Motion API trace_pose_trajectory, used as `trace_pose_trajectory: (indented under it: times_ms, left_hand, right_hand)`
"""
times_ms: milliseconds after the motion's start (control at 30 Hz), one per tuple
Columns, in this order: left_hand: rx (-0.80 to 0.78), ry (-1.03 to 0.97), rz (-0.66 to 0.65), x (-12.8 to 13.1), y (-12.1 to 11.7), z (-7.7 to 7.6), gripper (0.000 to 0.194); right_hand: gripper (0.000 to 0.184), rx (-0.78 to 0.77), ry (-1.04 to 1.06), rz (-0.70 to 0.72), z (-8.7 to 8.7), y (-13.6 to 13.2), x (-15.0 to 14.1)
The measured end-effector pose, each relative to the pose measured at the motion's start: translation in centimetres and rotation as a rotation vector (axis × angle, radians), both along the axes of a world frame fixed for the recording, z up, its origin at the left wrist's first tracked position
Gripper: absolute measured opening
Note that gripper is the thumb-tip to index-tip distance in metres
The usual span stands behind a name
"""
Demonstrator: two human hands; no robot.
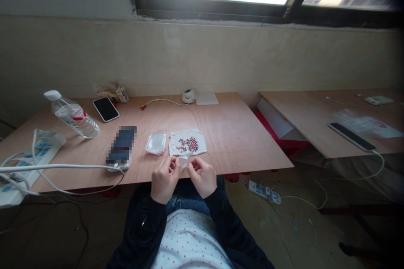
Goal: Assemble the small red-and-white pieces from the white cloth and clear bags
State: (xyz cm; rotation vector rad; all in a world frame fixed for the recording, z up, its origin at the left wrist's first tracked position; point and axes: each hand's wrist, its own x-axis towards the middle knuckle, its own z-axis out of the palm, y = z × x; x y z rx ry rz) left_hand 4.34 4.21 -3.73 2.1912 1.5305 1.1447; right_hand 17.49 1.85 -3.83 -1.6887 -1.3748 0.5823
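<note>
Between my two hands, at the table's front edge, is a small clear plastic bag (183,161). My left hand (165,179) pinches its left side and my right hand (202,175) pinches its right side. Whether anything lies inside the bag I cannot make out. Just beyond my fingers, a white cloth (201,138) is spread on the table, bearing a scatter of small red and dark pieces (192,144), too small to name. Left of the cloth lies a stack of clear plastic bags (156,143) with reddish edges.
The wooden table (233,134) also holds a water bottle (75,115), a phone (106,109), a blurred-out phone with a cable (122,145), a power strip (41,155), a dome camera (188,96) and a white card (207,98). A second table (303,113) stands right.
</note>
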Motion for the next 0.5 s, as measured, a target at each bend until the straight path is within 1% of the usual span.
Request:
trace_pose_trajectory:
  times_ms: [133, 233, 433, 500]
  left_hand:
    - [0.000, 0.029, -0.096, 0.58, -0.48, 0.38, 0.014]
    - [0.045, 0.062, -0.069, 0.86, -0.66, 0.57, 0.015]
    - [0.127, 0.063, -0.044, 0.66, -0.58, 0.48, 0.012]
    - [0.127, 0.047, -0.059, 0.71, -0.63, 0.38, 0.010]
  right_hand:
    - [0.020, 0.039, 0.092, -0.003, 0.21, 0.15, -0.20]
    - [0.018, 0.054, 0.138, -0.005, 0.29, 0.13, -0.48]
    - [0.010, 0.124, 0.127, 0.025, -0.22, 0.03, -0.44]
    - [0.014, 0.133, 0.118, 0.041, -0.45, 0.10, -0.23]
